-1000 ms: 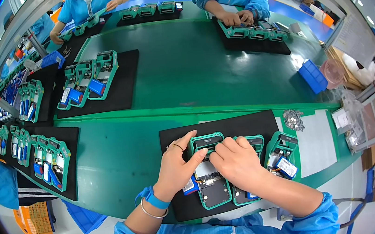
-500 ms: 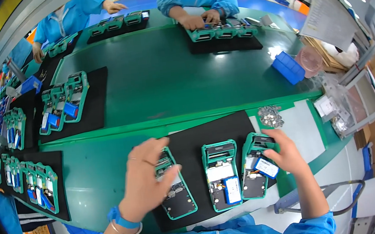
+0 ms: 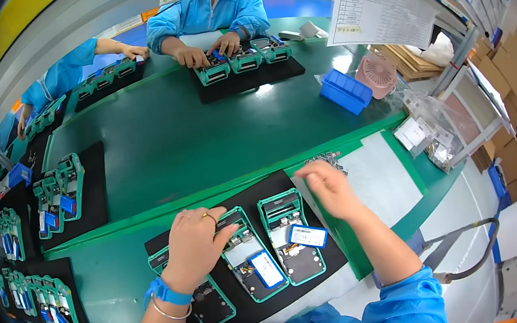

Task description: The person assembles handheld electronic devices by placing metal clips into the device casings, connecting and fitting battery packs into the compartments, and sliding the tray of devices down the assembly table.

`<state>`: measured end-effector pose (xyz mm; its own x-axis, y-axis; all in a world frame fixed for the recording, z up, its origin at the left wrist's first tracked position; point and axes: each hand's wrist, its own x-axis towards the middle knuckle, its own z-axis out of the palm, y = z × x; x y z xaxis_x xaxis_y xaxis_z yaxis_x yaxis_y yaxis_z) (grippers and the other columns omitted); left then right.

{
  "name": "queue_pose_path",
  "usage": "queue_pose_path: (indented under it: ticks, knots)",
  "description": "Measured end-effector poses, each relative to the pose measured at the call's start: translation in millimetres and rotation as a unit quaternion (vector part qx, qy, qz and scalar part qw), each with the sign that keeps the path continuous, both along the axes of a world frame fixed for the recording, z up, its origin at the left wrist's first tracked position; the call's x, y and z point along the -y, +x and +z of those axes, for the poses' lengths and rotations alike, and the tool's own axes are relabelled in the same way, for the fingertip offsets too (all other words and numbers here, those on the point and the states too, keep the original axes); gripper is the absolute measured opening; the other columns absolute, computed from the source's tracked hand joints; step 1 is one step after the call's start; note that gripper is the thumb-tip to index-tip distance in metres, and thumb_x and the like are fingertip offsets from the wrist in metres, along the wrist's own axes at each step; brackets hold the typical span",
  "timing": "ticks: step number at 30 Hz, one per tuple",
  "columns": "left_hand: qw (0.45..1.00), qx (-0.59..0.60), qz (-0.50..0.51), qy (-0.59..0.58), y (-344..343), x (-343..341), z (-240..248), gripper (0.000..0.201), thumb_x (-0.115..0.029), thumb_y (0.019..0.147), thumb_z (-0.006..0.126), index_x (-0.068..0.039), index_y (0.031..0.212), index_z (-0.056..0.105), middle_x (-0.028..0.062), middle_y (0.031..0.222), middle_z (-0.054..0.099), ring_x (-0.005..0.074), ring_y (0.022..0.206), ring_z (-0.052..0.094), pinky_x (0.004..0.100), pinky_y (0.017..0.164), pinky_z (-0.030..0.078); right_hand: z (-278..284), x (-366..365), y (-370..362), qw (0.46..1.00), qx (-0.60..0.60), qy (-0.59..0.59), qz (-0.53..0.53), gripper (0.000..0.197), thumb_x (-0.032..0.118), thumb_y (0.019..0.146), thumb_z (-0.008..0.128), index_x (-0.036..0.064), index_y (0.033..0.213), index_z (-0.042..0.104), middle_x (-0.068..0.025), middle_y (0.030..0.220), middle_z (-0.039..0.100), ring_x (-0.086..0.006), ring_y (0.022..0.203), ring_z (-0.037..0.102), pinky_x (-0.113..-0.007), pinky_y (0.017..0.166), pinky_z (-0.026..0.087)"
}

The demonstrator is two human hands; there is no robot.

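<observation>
Grip by left hand (image 3: 191, 244) or right hand (image 3: 331, 188) cannot be told; brushed by the latter, metal parts (image 3: 337, 163) could be scattered.

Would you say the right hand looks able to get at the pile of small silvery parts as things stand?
Most likely yes: the right hand overlaps the pile of small silvery parts in this view, and nothing visible blocks the way.

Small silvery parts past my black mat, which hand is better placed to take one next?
Probably your right hand: it's close to the silvery parts, nothing visibly held, while the left hand partly covers the leftmost green housing on the mat.
</observation>
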<state>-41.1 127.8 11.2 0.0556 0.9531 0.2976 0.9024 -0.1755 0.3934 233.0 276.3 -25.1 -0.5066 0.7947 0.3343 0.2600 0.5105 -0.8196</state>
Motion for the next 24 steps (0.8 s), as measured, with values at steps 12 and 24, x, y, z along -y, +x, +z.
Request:
queue_pose_path:
  ticks: [12,24]
  knots:
    - [0.993,-0.017,-0.112,-0.029,66,54,-17,0.060,-0.041,0.074,0.082,-0.007,0.121,0.066,0.0155,0.117,0.057,0.0328,0.105,0.056,0.0453,0.091,0.045,-39,-13,81,0.974,0.120,0.016,-0.193,0.015,0.006,0.089,0.072,0.0022,0.103,0.070,-0.0071,0.090,0.060,-0.0160,0.076,0.061,-0.028,0.068,0.049]
    - [0.996,0.077,0.010,-0.050,33,106,-24,0.052,-0.026,0.067,0.090,-0.008,0.098,0.053,0.0178,0.125,0.050,0.0383,0.113,0.057,0.0526,0.097,0.047,-28,30,72,0.943,0.153,-0.045,-0.291,0.007,0.008,0.089,0.070,0.0019,0.093,0.071,-0.0108,0.081,0.064,-0.0219,0.072,0.062,-0.034,0.068,0.052]
